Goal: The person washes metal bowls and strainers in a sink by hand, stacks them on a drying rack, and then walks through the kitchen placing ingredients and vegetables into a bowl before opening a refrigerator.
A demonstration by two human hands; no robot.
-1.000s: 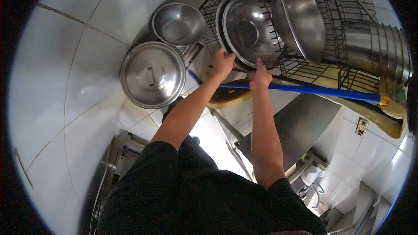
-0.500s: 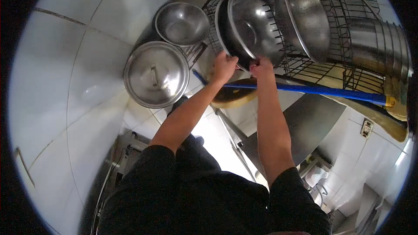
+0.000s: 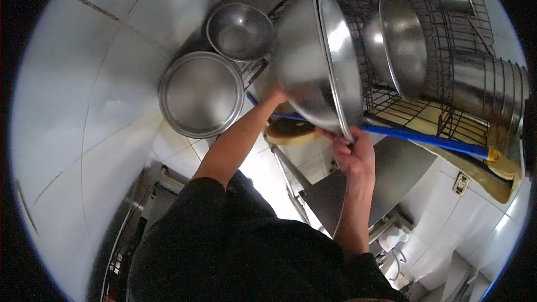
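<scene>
The tiled wall (image 3: 67, 100) filled the left side, and the wire rack (image 3: 414, 96) stood to the right. In front of the rack's near end, 2 nested steel mixing bowls were tipped up on edge: the outer bowl (image 3: 302, 45) turned its rounded outside leftward, while the inner bowl (image 3: 345, 50) showed its bright inside. Half a second earlier they leaned among the wires with a wide gap between their rims. Now the rims lay nearly together and the pair loomed closer to the camera, so they seemed to have come away from the rack as 1 stack.

The blue pole (image 3: 430, 138) ran below the rack, and the perforated steel colander (image 3: 413, 45) leaned upright in it. To the left, the round steel cover (image 3: 201, 95) showed a plain face; its earlier strap handle was no longer visible, and I could not tell why. The small steel bowl (image 3: 238, 36) sat just beyond it, much as before.

The right hand (image 3: 356, 154) had its fingers closed around the lower rims. The left hand (image 3: 276, 94) was against the outer bowl's near side, its fingers hidden, so their grip could not be told.
</scene>
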